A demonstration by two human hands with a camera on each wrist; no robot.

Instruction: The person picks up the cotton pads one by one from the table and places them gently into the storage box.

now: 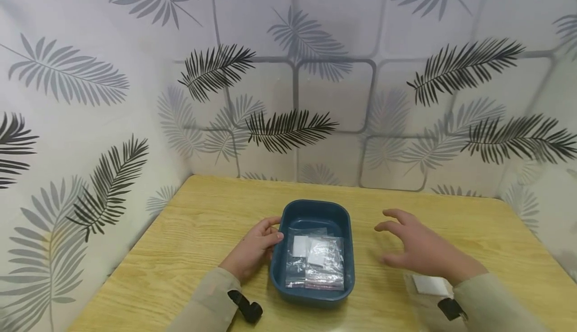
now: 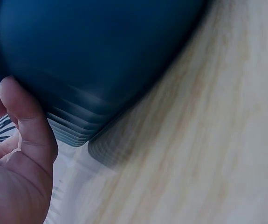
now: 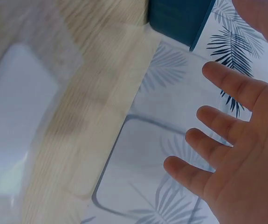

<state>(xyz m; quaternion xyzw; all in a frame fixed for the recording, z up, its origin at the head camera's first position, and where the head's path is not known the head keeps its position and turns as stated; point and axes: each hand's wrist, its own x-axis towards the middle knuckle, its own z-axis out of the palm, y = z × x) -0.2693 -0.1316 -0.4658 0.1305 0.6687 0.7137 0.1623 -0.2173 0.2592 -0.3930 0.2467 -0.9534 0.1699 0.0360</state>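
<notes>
A dark blue plastic bin stands on the wooden table, with clear zip bags holding white pieces inside it. My left hand grips the bin's left side, thumb over the rim and fingers along the outer wall. In the left wrist view, the thumb presses at the bin's edge. My right hand is held in the air right of the bin, fingers spread and holding nothing. Beneath the right wrist another clear bag with a white piece lies on the table, partly hidden by the forearm.
The wooden table meets leaf-patterned walls at the back and on the left. A black strap is on the left wrist, another on the right.
</notes>
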